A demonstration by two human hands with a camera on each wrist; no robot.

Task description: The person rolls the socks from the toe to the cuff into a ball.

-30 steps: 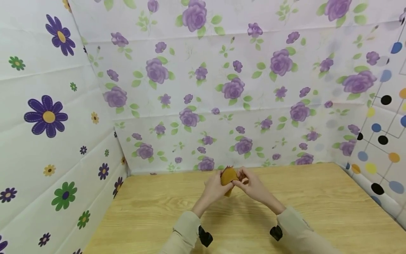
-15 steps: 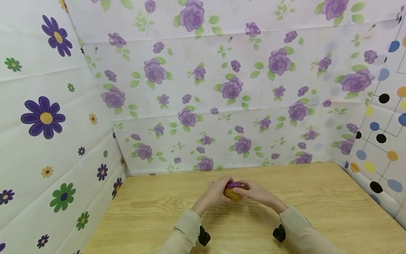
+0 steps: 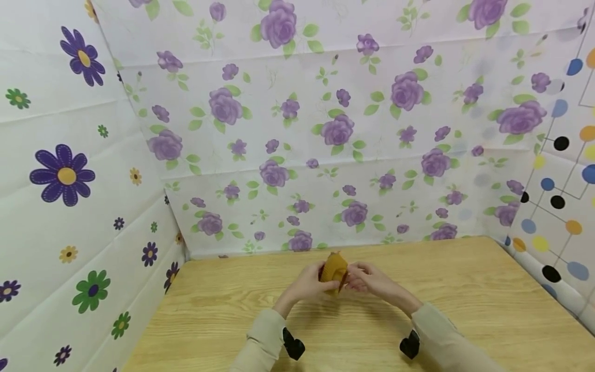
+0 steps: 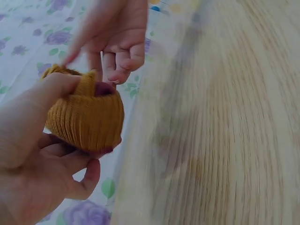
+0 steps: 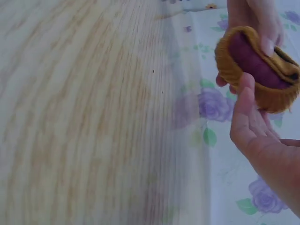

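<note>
A rolled pair of socks [image 4: 89,117] in mustard ribbed knit forms a ball, with purple fabric [image 5: 255,63] showing in its opening. My left hand [image 3: 309,283] grips this ball above the table, thumb over its top and fingers underneath, as the left wrist view shows. On the other side is my right hand [image 3: 372,280]. Its thumb [image 5: 246,86] reaches the edge of the knit in the right wrist view, while the fingers [image 4: 112,65] hang loosely bent beside the ball in the left wrist view.
A wood-grain table [image 3: 223,310] lies beneath both hands. Behind it stands a white wall covering with purple flowers [image 3: 274,124]; more patterned sheets close off the left and right sides. Each wrist carries a black camera mount [image 3: 294,345].
The sock ball has turned from its purple side facing up to its mustard ribbed side facing the head camera. My right hand's fingers have drawn back from around it; my left hand keeps hold.
</note>
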